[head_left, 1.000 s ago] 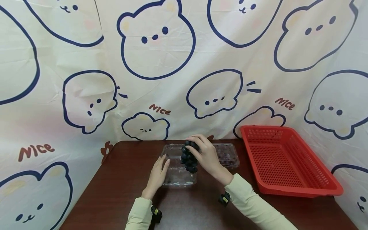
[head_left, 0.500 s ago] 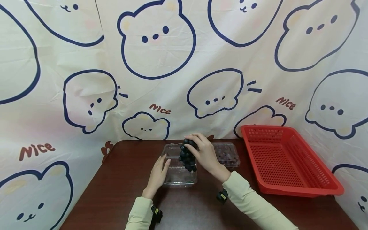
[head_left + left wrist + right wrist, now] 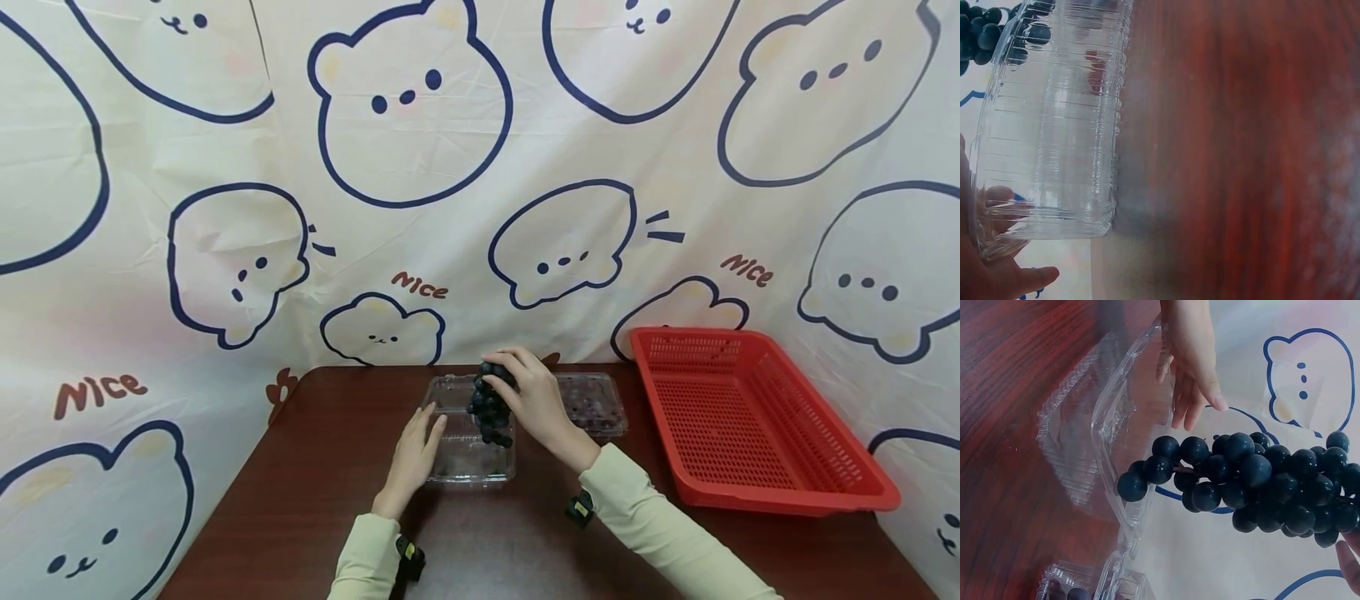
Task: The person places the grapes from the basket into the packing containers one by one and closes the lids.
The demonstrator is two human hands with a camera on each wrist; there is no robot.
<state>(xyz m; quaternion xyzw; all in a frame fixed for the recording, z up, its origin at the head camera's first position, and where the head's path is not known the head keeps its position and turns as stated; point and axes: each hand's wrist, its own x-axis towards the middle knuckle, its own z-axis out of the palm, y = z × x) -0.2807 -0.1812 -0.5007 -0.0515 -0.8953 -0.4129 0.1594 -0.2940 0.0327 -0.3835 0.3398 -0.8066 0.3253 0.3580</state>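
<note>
In the head view my right hand (image 3: 538, 404) holds up a bunch of dark grapes (image 3: 490, 408) by its upper end, over the right part of a clear plastic clamshell container (image 3: 465, 467). The right wrist view shows the bunch (image 3: 1260, 481) stretched lengthwise, with only fingertips of that hand at the edge. My left hand (image 3: 408, 458) lies along the container's left side, its fingers fairly straight. Through the clear wall of the container (image 3: 1054, 144), the left wrist view shows part of those fingers. The container's lid stands open.
To the right of the open container is a second clear container (image 3: 592, 404) with dark grapes inside. A red perforated plastic basket (image 3: 772, 498) occupies the table's right side. Behind the brown table (image 3: 322, 500) hangs a cartoon-printed cloth (image 3: 405, 158).
The right hand and its grapes have shifted slightly to the left and up, then stayed nearly still. The left hand has kept its place at the container.
</note>
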